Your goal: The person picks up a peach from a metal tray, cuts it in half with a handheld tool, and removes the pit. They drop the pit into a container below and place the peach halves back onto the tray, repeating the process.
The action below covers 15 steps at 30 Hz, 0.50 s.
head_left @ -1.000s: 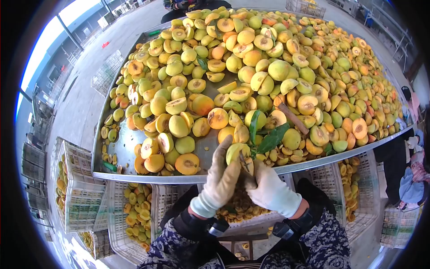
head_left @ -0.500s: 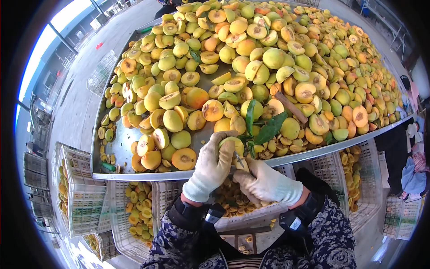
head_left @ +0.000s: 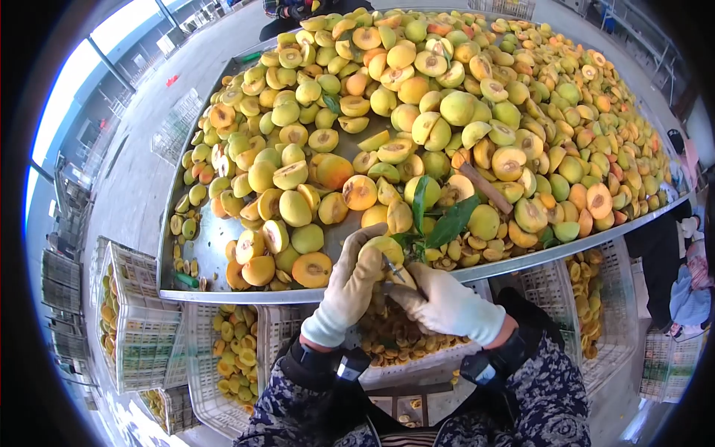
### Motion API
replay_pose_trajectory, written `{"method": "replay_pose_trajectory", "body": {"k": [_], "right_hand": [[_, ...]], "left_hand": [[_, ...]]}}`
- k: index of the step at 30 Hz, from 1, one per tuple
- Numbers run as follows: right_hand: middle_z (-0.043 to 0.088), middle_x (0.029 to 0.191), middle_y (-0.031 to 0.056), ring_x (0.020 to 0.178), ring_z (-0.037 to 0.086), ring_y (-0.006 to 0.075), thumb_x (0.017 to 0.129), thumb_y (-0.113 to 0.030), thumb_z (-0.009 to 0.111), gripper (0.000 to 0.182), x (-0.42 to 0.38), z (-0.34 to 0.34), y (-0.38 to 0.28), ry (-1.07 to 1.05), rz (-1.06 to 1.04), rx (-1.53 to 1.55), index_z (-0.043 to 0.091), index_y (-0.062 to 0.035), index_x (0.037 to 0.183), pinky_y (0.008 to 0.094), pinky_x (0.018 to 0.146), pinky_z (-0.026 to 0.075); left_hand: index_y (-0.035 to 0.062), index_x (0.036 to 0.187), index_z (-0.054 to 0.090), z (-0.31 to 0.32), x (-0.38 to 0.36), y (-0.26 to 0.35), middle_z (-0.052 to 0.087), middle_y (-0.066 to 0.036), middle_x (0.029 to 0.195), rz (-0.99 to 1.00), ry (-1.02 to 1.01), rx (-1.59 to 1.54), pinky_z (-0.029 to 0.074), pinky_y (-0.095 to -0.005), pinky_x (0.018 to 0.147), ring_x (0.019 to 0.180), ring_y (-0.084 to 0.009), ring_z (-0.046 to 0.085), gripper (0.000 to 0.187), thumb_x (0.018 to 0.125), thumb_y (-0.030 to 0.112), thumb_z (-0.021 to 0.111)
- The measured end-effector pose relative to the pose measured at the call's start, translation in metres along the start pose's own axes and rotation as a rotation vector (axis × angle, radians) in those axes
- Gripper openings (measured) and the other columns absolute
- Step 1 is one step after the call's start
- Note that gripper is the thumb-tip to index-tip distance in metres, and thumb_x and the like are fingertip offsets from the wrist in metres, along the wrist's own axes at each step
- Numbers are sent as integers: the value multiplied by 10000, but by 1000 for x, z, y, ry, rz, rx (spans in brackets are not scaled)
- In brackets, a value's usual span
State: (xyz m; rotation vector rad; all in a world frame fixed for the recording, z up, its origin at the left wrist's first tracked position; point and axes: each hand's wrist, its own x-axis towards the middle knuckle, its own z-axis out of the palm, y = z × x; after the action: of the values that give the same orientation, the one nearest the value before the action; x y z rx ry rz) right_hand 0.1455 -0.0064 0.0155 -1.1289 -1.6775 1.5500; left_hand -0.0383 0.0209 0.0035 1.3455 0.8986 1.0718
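Note:
My left hand (head_left: 348, 289), in a pale, stained work glove, is closed around a yellow-green peach (head_left: 388, 249) just above the near edge of the metal table. My right hand (head_left: 450, 304), gloved too, grips a small knife (head_left: 392, 267) with a thin metal blade and a pale handle. The blade's tip is against or very near the peach; the exact contact is hidden. Just beyond my hands, dark green leaves (head_left: 451, 222) lie on the fruit. A brown stick (head_left: 485, 188) rests among the peach halves (head_left: 508, 164).
The metal table's raised rim (head_left: 246, 297) runs in front of me. Beneath it stand white plastic crates, one holding peach halves (head_left: 234, 350) on the left and another with cut pieces (head_left: 406, 344) below my hands. Another person (head_left: 292, 10) is at the far side.
The view has shifted slightly, so the table sits a little lower and further right. Both hands keep their hold, with the peach turned slightly and the knife still at it.

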Motion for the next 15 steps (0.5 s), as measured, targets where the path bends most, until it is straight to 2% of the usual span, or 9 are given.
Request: {"method": "replay_pose_trajectory", "body": {"k": [1, 2, 4, 6, 8, 9, 11, 13, 15], "right_hand": [[589, 664, 197, 594, 603, 382, 953, -202, 552, 227, -2, 4, 5, 210, -302, -376, 503, 15, 995, 430, 524, 467], [589, 664, 197, 594, 603, 382, 953, -202, 552, 227, -5, 6, 8, 206, -302, -376, 503, 15, 995, 430, 524, 467], [611, 895, 283, 866, 603, 458, 936, -186, 560, 336, -11, 7, 4, 114, -63, -365, 461, 68, 1133, 446, 740, 482], [606, 886, 294, 860, 611, 452, 906, -168, 585, 361, -10, 11, -3, 97, 0, -251, 453, 65, 1147, 441, 721, 486], [612, 862, 292, 823, 620, 445, 892, -132, 582, 331, -11, 11, -13, 55, 58, -315, 455, 63, 1127, 439, 696, 487], [612, 862, 292, 823, 620, 445, 892, -132, 582, 331, -11, 12, -11, 54, 63, -311, 455, 63, 1127, 439, 696, 487], [606, 758, 230, 693, 612, 413, 891, -97, 553, 252, -10, 14, -3, 93, 4, -515, 475, 55, 1076, 442, 641, 487], [589, 706, 176, 619, 588, 349, 905, -113, 553, 224, -4, 14, 26, 84, -151, -388, 483, 42, 1052, 411, 585, 475], [572, 654, 122, 544, 564, 286, 919, -129, 553, 201, -3, 9, 19, 72, -314, -266, 492, 29, 1027, 380, 528, 462]], "left_hand": [[-35, 1417, 324, -3, -4, 9, 551, -157, 1224, -108, -46, -78, 462, -297, 923, 1067, -177, 558, 505, 1023, 251, 461], [-35, 1417, 324, 0, -5, 8, 551, -157, 1224, -109, -42, -77, 462, -297, 923, 1067, -177, 558, 505, 1023, 251, 461], [-38, 1430, 302, 11, -7, 3, 565, -162, 1208, 191, 13, 305, 461, -312, 937, 1085, -189, 565, 490, 1008, 156, 459], [-23, 1421, 322, 11, -5, 11, 589, -159, 1163, 243, 17, 398, 468, -317, 918, 1038, -198, 584, 466, 982, 72, 446], [-15, 1426, 305, 3, -3, 18, 492, -108, 1246, -80, -134, 268, 427, -283, 945, 1062, -157, 514, 471, 1002, 140, 440], [-17, 1409, 333, 0, -4, 13, 505, -106, 1221, -247, -150, -48, 434, -284, 935, 1053, -159, 516, 448, 990, 109, 431], [-20, 1408, 333, 2, 0, 9, 511, -104, 1212, -227, -133, 14, 438, -283, 926, 1048, -154, 516, 452, 990, 120, 434], [-23, 1407, 332, 7, -1, 9, 516, -102, 1203, -203, -122, 77, 442, -282, 918, 1043, -150, 517, 456, 991, 130, 438], [-30, 1420, 306, 11, -7, 11, 519, -94, 1197, 122, -54, 366, 441, -279, 913, 1035, -136, 515, 484, 999, 166, 444]]}}
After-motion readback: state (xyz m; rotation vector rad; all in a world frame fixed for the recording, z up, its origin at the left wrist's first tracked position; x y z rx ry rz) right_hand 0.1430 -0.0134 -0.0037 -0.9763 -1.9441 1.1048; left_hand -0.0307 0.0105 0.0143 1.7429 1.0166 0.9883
